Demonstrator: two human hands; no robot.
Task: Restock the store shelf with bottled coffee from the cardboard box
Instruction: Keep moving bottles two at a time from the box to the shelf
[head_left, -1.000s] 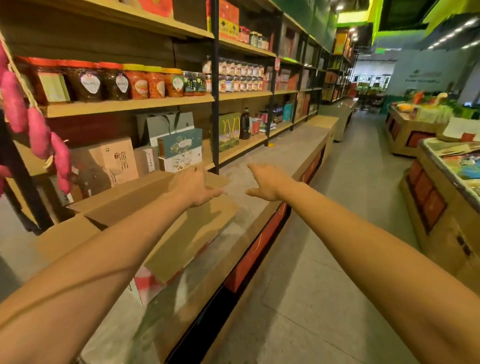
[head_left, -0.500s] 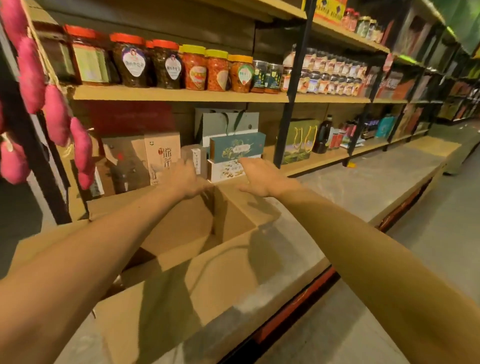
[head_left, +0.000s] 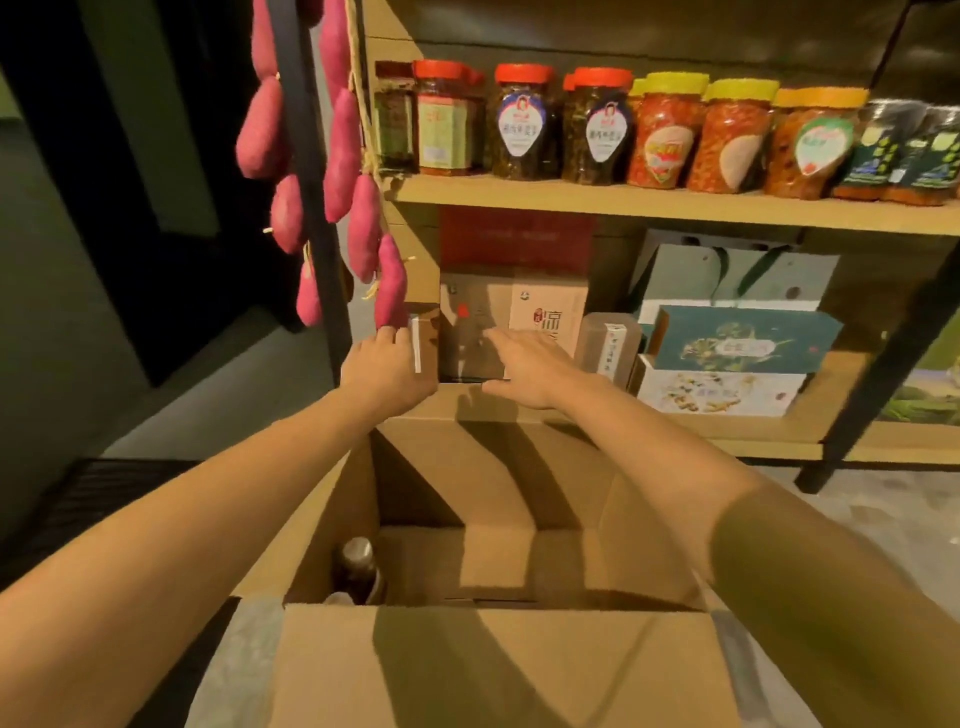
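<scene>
Dim store aisle; wooden store shelf (head_left: 623, 205) ahead, jars (head_left: 524, 124) along upper board, gift boxes (head_left: 743, 343) and brown cartons (head_left: 545, 312) on lower board, pink sweet-potato string (head_left: 337, 145) hanging at left post. Open cardboard box (head_left: 493, 665) directly below camera, flaps spread.

Step, as judged: opening stage — flaps being pushed clear, no bottle lifted yet, none of the coffee seen on the shelf.

Left hand (head_left: 387, 371) at left end of far flap (head_left: 467, 410), fingers reaching forward against edge of small carton (head_left: 425, 343); grip or mere touch — cannot tell. Right hand (head_left: 530, 371) flat, fingers straight and slightly spread, resting along far flap's fold, holding nothing.

Bottled coffee: one dark bottle (head_left: 357, 566) with pale cap, upright in near-left corner of box interior, well below and behind both hands, nearer left forearm. Rest of interior shadowed; further bottles not confirmed.

Next move, as judged: withdraw one hand from flap, reach down into near-left corner, grasp by neck, lift straight up past flap edges. Free slot on lower board not evident; may need clearing first.
</scene>
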